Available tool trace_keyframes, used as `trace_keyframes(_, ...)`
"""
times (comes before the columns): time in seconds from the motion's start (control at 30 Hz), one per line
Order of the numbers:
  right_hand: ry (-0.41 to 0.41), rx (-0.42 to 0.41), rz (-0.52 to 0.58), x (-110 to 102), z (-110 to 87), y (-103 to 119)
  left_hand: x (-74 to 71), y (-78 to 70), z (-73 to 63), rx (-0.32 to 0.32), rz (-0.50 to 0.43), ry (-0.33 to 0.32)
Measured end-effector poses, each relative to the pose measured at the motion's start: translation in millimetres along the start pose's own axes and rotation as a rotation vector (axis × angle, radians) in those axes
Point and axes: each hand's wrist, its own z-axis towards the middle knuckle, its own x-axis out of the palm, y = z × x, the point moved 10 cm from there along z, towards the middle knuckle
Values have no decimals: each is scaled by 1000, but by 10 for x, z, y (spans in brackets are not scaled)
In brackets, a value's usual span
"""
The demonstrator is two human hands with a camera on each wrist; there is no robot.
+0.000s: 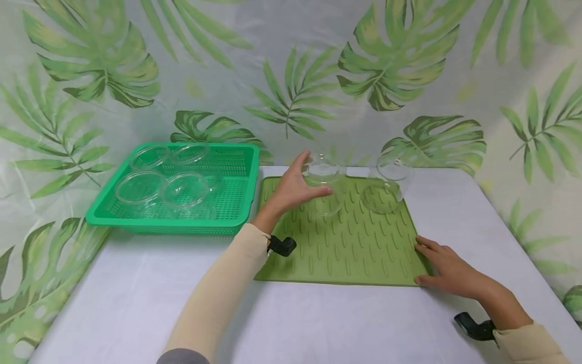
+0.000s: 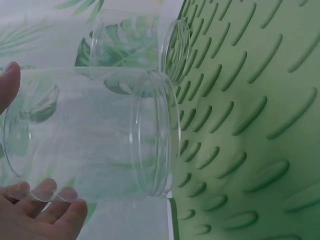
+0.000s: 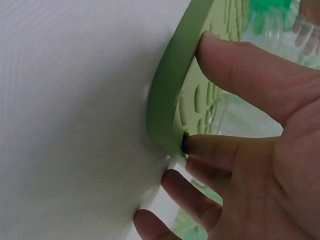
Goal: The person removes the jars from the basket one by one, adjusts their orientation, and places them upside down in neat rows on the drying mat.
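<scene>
With the thumb on one side and fingers on the other, my left hand (image 1: 293, 187) grips a clear jar (image 1: 324, 189) over the back left of the green ridged mat (image 1: 345, 258). Its threaded mouth (image 2: 152, 135) faces down, right at the mat in the left wrist view. Another clear jar (image 1: 386, 187) stands mouth down at the mat's back right. My right hand (image 1: 450, 273) is at the mat's front right corner, fingers spread. In the right wrist view its thumb (image 3: 245, 70) and forefinger touch the mat's edge, and two other fingertips rest on the white cloth.
On the left stands a green plastic basket (image 1: 173, 223) with several clear jars inside, round ends up. White cloth (image 1: 318, 323) covers the table. A leaf-patterned curtain (image 1: 318, 30) hangs right behind the table.
</scene>
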Motion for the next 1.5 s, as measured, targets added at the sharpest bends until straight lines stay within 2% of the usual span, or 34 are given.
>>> trace_keyframes(0.27,12,10,18,46,-31,-36,152,-45,90,27,0,11)
trace_keyframes(0.5,-6,-15,8,31,-27,-30,263,3,136,33,-17,26)
trace_keyframes(0.67,-6,-16,-4,23,-19,-11,299,52,175,19,-22,32)
trace_keyframes(1.0,-5,7,-16,19,-16,-24,350,46,280,-1,-7,17)
trace_keyframes(1.27,0,15,-8,24,-25,-27,320,91,294,-14,-13,22)
trace_keyframes(1.5,2,10,-11,20,-22,-15,351,164,330,-14,-26,15)
